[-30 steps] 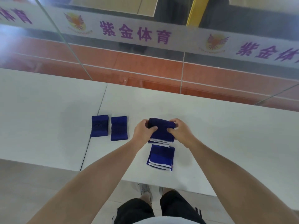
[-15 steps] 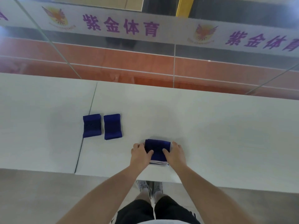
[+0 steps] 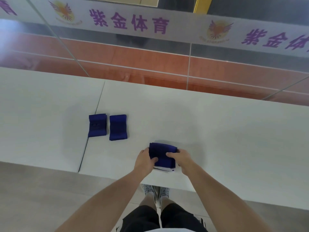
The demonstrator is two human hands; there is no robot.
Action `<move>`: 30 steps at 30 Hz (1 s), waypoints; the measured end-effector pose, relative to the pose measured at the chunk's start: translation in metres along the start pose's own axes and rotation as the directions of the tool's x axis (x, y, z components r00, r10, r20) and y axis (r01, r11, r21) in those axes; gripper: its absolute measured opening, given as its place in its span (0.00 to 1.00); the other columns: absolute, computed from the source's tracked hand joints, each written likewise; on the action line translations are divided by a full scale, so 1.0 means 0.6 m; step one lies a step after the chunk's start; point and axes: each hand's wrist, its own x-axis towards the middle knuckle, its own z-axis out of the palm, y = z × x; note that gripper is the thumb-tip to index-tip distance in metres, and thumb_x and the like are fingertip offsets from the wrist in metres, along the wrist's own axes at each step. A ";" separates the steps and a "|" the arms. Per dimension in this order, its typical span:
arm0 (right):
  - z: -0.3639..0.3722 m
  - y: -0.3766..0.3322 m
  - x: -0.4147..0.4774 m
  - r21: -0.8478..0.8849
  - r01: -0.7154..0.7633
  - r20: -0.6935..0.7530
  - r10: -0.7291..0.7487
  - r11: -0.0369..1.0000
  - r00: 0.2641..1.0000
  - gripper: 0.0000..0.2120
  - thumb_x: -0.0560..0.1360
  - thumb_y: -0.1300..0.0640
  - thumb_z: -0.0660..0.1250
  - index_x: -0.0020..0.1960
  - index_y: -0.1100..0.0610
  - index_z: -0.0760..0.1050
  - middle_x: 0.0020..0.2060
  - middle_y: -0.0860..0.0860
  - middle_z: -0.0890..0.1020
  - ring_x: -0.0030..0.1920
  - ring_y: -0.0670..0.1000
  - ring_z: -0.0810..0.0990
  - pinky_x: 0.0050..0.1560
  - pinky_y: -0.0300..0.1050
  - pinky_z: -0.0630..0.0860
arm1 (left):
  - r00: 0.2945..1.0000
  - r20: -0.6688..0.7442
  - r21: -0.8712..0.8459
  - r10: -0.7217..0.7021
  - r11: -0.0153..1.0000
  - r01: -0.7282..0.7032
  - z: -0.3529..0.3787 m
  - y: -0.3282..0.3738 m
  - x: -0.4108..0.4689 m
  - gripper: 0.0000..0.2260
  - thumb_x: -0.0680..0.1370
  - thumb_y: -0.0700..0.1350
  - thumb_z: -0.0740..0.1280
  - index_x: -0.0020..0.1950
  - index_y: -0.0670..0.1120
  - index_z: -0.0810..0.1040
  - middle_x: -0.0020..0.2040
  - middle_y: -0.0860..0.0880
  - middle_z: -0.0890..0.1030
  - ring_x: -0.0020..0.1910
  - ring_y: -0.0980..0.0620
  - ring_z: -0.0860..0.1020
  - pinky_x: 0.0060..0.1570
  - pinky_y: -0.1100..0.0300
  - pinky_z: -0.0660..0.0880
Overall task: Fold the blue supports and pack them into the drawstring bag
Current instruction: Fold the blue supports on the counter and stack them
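Near tabletop edge: your left hand and right hand each hold a closed grip on the folded blue stack between them. Farther left, two folded supports lie side by side.

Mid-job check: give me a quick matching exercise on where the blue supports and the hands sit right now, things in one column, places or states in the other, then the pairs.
Things:
1. leftmost folded support
2. second folded support
3. stacked support
4. left hand

Places or states:
A. pressed between both hands, near the table's front edge
B. lying over the seam between the two table tops
C. gripping the stack's left side, thumb on top
D. lying alone just right of the seam

Pairs: 1-B, 2-D, 3-A, 4-C
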 end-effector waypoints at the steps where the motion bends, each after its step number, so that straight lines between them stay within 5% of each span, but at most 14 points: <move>1: -0.004 -0.001 0.000 -0.031 0.025 0.029 -0.024 0.999 0.999 0.16 0.73 0.61 0.75 0.60 0.61 0.78 0.52 0.55 0.84 0.43 0.47 0.81 0.36 0.38 0.75 | 1.000 0.002 -0.015 0.006 1.000 -0.006 -0.001 -0.002 0.000 0.26 0.75 0.46 0.72 0.71 0.45 0.69 0.64 0.46 0.76 0.62 0.46 0.76 0.61 0.56 0.72; 5: -0.009 -0.016 -0.011 -0.150 0.156 0.121 -0.138 0.976 0.983 0.16 0.72 0.57 0.75 0.59 0.56 0.77 0.53 0.54 0.83 0.50 0.52 0.82 0.51 0.50 0.82 | 0.997 -0.003 0.089 0.079 0.993 -0.078 -0.025 0.007 -0.014 0.42 0.74 0.46 0.73 0.80 0.48 0.50 0.72 0.46 0.63 0.68 0.44 0.69 0.66 0.50 0.71; 8: -0.005 -0.051 -0.029 -0.208 0.236 0.239 -0.184 0.949 0.953 0.16 0.72 0.57 0.75 0.58 0.52 0.75 0.52 0.52 0.84 0.52 0.53 0.83 0.56 0.56 0.82 | 0.989 -0.026 0.088 0.144 0.986 -0.142 -0.065 0.023 -0.022 0.47 0.72 0.47 0.75 0.80 0.51 0.46 0.75 0.48 0.61 0.70 0.46 0.67 0.66 0.48 0.72; 13: 0.028 -0.130 -0.075 -0.087 0.318 0.281 -0.283 0.944 0.917 0.16 0.74 0.62 0.75 0.59 0.55 0.75 0.56 0.56 0.84 0.54 0.55 0.83 0.58 0.56 0.81 | 0.996 -0.025 -0.303 0.085 0.949 -0.089 -0.168 0.033 -0.050 0.37 0.72 0.48 0.77 0.75 0.49 0.61 0.61 0.56 0.73 0.57 0.55 0.75 0.43 0.69 0.73; 16: 0.076 -0.177 -0.105 -0.067 0.351 0.311 -0.315 0.934 0.897 0.17 0.74 0.63 0.75 0.60 0.57 0.75 0.56 0.57 0.84 0.54 0.54 0.84 0.57 0.53 0.82 | 0.989 -0.064 -0.437 0.134 0.887 -0.148 -0.234 -0.001 -0.062 0.24 0.73 0.43 0.76 0.65 0.52 0.70 0.59 0.55 0.79 0.59 0.53 0.78 0.47 0.66 0.76; 20: 0.170 -0.220 -0.138 -0.179 0.435 0.379 -0.346 0.882 0.858 0.21 0.73 0.62 0.76 0.63 0.54 0.73 0.57 0.55 0.83 0.55 0.55 0.84 0.56 0.56 0.82 | 0.982 -0.098 -0.478 0.163 0.858 -0.190 -0.320 -0.066 -0.085 0.21 0.73 0.38 0.74 0.61 0.54 0.75 0.55 0.53 0.82 0.55 0.53 0.81 0.49 0.60 0.79; 22: 0.247 -0.234 -0.161 -0.296 0.520 0.409 -0.386 0.801 0.827 0.24 0.72 0.61 0.76 0.64 0.49 0.72 0.56 0.52 0.82 0.54 0.53 0.83 0.55 0.55 0.83 | 0.978 -0.147 -0.450 0.146 0.871 -0.198 -0.372 -0.126 -0.099 0.19 0.72 0.40 0.75 0.58 0.54 0.75 0.53 0.52 0.82 0.52 0.51 0.82 0.49 0.56 0.80; 26: 0.422 -0.248 -0.214 -0.579 0.672 0.505 -0.444 0.462 0.740 0.19 0.71 0.55 0.73 0.59 0.47 0.73 0.52 0.46 0.82 0.50 0.46 0.81 0.51 0.46 0.81 | 0.961 -0.234 -0.312 0.147 0.925 -0.217 -0.478 -0.254 -0.133 0.15 0.72 0.40 0.72 0.53 0.54 0.72 0.48 0.52 0.81 0.46 0.52 0.81 0.40 0.62 0.76; 30: 0.605 -0.255 -0.261 -0.651 0.728 0.573 -0.489 0.216 0.657 0.14 0.72 0.54 0.70 0.55 0.45 0.72 0.47 0.43 0.81 0.46 0.45 0.80 0.51 0.49 0.81 | 0.929 -0.349 -0.176 0.122 0.965 -0.193 -0.591 -0.376 -0.175 0.12 0.70 0.42 0.67 0.50 0.53 0.71 0.45 0.54 0.79 0.43 0.53 0.79 0.41 0.55 0.78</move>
